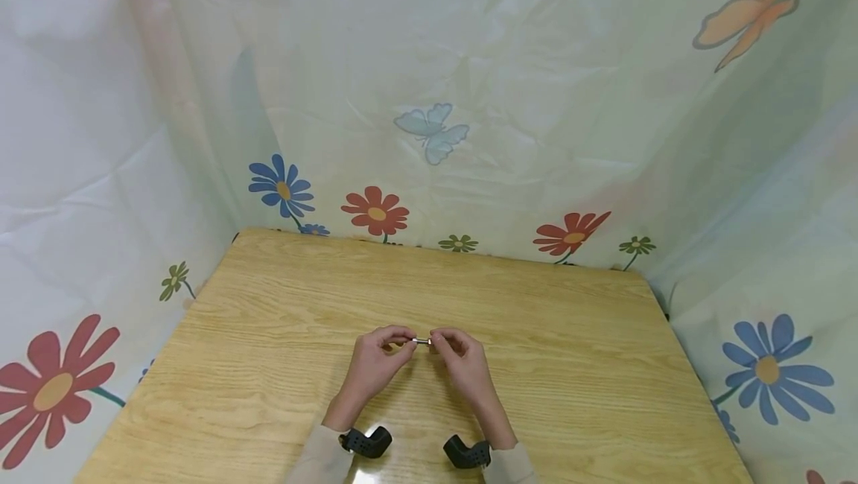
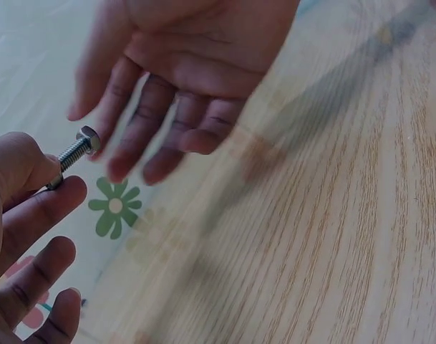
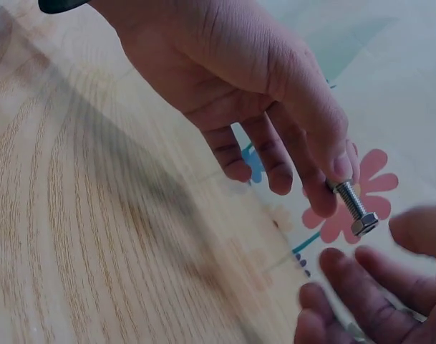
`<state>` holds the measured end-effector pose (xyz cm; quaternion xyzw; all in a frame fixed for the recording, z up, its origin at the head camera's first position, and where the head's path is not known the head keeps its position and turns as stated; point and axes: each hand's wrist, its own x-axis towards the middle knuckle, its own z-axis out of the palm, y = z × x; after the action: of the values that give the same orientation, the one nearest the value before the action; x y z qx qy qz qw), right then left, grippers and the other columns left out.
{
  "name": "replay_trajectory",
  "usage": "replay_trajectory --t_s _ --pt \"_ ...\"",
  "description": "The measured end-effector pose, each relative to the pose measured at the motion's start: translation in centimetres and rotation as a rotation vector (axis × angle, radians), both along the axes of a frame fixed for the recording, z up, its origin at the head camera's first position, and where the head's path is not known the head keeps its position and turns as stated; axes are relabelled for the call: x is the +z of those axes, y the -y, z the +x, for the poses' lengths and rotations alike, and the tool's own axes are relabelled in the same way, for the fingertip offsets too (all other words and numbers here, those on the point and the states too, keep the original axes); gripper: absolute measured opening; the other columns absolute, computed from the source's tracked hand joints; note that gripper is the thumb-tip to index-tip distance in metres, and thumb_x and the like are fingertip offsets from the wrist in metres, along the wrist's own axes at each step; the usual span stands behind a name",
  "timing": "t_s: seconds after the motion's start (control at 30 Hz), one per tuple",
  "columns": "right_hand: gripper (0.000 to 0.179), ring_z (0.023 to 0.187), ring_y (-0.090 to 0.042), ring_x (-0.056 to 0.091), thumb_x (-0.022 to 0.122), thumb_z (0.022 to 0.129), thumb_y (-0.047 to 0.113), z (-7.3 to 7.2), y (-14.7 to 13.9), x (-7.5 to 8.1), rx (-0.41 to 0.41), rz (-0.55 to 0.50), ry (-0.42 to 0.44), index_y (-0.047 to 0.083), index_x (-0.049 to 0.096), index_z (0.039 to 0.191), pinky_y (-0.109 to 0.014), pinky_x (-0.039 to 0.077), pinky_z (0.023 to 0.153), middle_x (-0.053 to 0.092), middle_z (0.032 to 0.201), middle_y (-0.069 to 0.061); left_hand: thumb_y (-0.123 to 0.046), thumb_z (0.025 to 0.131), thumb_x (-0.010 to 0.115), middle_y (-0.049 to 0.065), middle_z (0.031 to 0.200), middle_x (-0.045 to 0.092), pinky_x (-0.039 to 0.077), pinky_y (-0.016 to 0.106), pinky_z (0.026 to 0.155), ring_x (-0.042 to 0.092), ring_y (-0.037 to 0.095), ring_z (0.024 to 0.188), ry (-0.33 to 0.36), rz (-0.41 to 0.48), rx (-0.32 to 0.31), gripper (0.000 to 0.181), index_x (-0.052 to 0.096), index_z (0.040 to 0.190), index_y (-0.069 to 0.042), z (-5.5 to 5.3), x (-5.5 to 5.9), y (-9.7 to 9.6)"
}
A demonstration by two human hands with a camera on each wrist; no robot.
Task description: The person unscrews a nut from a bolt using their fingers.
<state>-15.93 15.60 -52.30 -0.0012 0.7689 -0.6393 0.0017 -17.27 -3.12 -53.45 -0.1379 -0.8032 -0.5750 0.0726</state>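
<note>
A silver threaded bolt is held level a little above the wooden table. My left hand pinches one end of it between thumb and index finger, the other fingers loosely bent. At the free end sits a hexagonal piece; whether it is the head or a nut I cannot tell. A bit of metal also shows between the left fingertips. Around the hexagonal end, my right hand has its thumb and fingers spread; in the right wrist view they stand apart from the bolt.
The wooden table spreads out on all sides of the hands. A pale curtain printed with flowers and butterflies hangs behind it and at both sides. Each wrist wears a black camera mount, one on the left, one on the right.
</note>
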Motion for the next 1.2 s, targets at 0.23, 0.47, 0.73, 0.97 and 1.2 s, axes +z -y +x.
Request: replay_trajectory --t_s 0.23,0.47,0.73,0.97,1.2 --pt "0.04 0.091 -0.021 0.071 0.058 0.106 0.032 0.06 -0.09 -0.41 0.013 0.019 0.104 -0.003 0.075 0.103 -0.027 0.056 0.067 0.076 0.092 -0.016 -0.022 0.094 0.077 -0.008 0.096 0.078 0.055 0.034 0.08 0.071 0.007 0.09 0.0 0.001 -0.015 0.015 0.079 0.105 -0.011 -0.07 -0.15 -0.02" --pt "0.04 0.092 -0.022 0.072 0.059 0.106 0.033 0.04 -0.04 -0.38 0.016 0.001 0.105 -0.003 0.075 0.102 -0.031 0.057 0.069 0.076 0.093 -0.017 -0.02 0.094 0.077 -0.009 0.097 0.078 0.055 0.034 0.081 0.07 0.007 0.091 -0.016 -0.019 -0.018 0.012 0.08 0.104 -0.013 -0.05 -0.18 -0.04" --pt "0.035 0.096 -0.029 0.072 0.065 0.103 0.029 0.13 -0.06 -0.43 0.03 -0.02 0.078 -0.005 0.073 0.108 -0.036 0.059 0.072 0.074 0.096 -0.021 -0.019 0.094 0.077 -0.008 0.096 0.078 0.055 0.039 0.081 0.071 0.012 0.091 -0.051 -0.019 -0.015 0.01 0.08 0.102 -0.014 0.06 -0.22 -0.08" --pt "0.021 0.092 -0.031 0.072 0.067 0.101 0.017 0.06 -0.18 -0.26 0.048 -0.022 0.054 0.0 0.073 0.113 -0.031 0.059 0.073 0.075 0.097 -0.021 -0.021 0.095 0.076 -0.008 0.096 0.078 0.055 0.035 0.081 0.069 0.009 0.091 -0.028 -0.025 -0.018 0.012 0.079 0.104 -0.014 0.0 -0.32 0.0" --pt "0.019 0.093 -0.031 0.072 0.068 0.1 0.009 0.02 -0.19 -0.34 0.071 -0.028 0.006 -0.001 0.071 0.115 -0.032 0.059 0.074 0.072 0.1 -0.022 -0.021 0.095 0.075 -0.008 0.095 0.077 0.055 0.035 0.079 0.068 0.007 0.09 0.002 -0.013 -0.012 0.008 0.079 0.102 -0.019 -0.06 -0.43 0.04"
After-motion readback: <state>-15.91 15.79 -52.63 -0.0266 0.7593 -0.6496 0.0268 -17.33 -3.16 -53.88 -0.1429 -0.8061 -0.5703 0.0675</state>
